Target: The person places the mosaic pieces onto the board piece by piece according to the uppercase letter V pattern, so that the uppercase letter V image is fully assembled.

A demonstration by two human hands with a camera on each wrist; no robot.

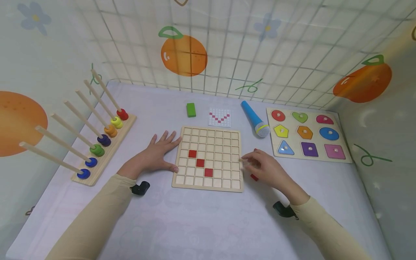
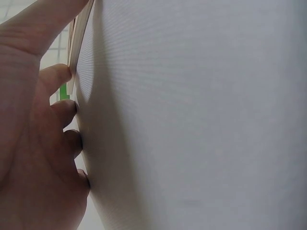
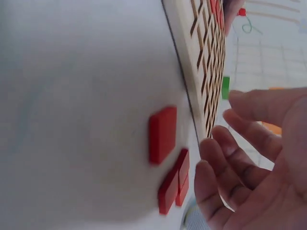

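A square wooden grid board (image 1: pixel 208 189) lies on the table, with three red tiles (image 1: pixel 200 163) set in its cells along a diagonal. My left hand (image 1: pixel 156 155) is spread flat beside it, thumb and index fingertip at the board's left edge. My right hand (image 1: pixel 264 168) hovers by the board's right edge with loosely bent fingers. In the right wrist view its thumb and fingers are apart and nothing shows between them. Below that hand, loose red tiles (image 3: pixel 163 135) lie on the table beside the board; from the head view the hand mostly hides them.
Behind the board are a green block (image 1: pixel 191 110), a pattern card (image 1: pixel 219 117) with a V of red squares, and a blue toy microphone (image 1: pixel 255 119). A shape puzzle (image 1: pixel 308 133) lies at the right. A peg stand with colored rings (image 1: pixel 110 151) occupies the left.
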